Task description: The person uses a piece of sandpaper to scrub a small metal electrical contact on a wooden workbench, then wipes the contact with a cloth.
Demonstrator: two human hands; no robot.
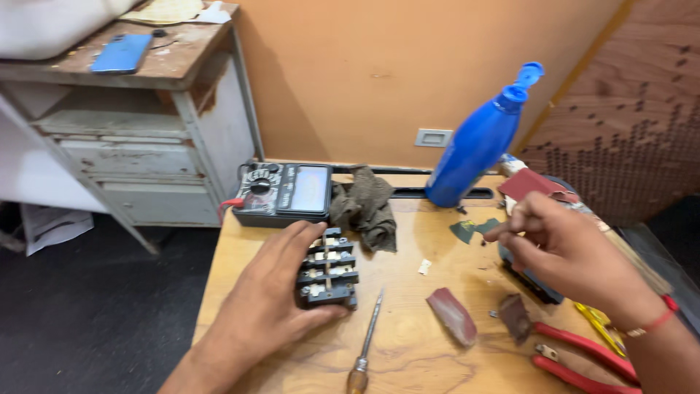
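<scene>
Left hand (270, 306) clamps down around the black terminal block (328, 268), near the tabletop's (408, 357) left edge, fingers wrapped to pin it steady. Right hand (569, 252) hovers loosely curled toward the right edge, fingertips pinched, whether on something I can't tell. Screwdriver (367, 343) lies ready by the block, red pliers (583, 354) near the right corner, multimeter (284, 191) at the back.

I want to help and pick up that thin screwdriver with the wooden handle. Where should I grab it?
Grab the thin screwdriver by its wooden handle, coming from the near table edge. The handle is thick and rounded and points toward you, while the narrow metal tip points away, close to the left hand.
</scene>
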